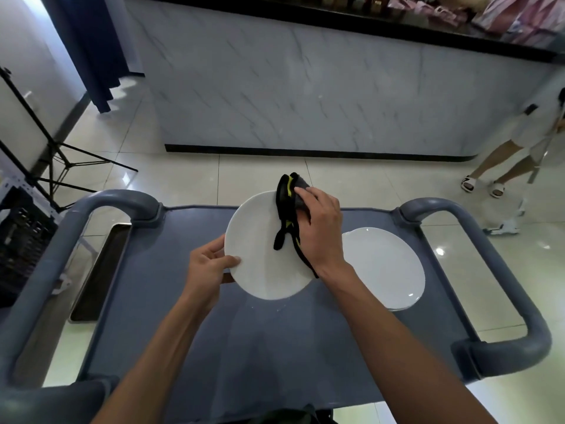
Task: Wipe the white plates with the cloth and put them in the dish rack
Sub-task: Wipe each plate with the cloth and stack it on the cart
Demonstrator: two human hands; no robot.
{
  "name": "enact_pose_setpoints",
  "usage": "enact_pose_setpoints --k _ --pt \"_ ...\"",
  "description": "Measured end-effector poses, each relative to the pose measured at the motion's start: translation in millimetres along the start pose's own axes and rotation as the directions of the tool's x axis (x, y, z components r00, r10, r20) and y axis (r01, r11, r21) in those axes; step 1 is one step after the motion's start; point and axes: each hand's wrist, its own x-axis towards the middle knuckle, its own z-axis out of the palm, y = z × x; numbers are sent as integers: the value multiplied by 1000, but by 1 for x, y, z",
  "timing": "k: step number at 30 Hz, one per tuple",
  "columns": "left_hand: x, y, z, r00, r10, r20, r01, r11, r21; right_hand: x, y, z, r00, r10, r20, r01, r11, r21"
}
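I hold a white plate (260,240) tilted above the grey cart top (171,301). My left hand (208,267) grips its left rim, thumb on the face. Against the plate's upper right part, my right hand (318,228) presses a black cloth with yellow trim (286,197); a strip of the cloth hangs down over the plate. A second white plate (385,267) lies flat on the cart to the right, partly behind my right wrist. No dish rack is clearly visible.
The cart has thick grey handles at left (122,200) and right (519,301). A metal tray (101,270) sits low at the left, beside a black crate (21,240) and a tripod stand (61,160). A marble counter (305,96) stands ahead. A person (519,148) walks at the right.
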Motion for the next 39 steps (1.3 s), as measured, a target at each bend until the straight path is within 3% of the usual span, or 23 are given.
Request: enact_pose_setpoints --k 7,14,22,27,32,39 --pt "0 0 -9 998 44 37 -44 999 -1 8 10 -20 986 -6 166 -19 989 150" --pt "1 11 -13 982 132 134 -138 990 36 17 21 -41 922 -70 381 -29 968 248" --pt "7 18 -17 965 187 183 -210 971 113 2 22 -40 968 -65 242 -19 944 330" --pt "8 14 -14 973 199 115 -213 969 127 -9 21 -36 988 -85 128 37 941 337" --pt "9 7 -9 985 168 48 -173 976 136 -21 20 -35 985 -170 18 158 945 287" --pt "8 1 2 997 76 -24 -74 993 89 -31 22 -43 977 -210 -42 214 951 222"
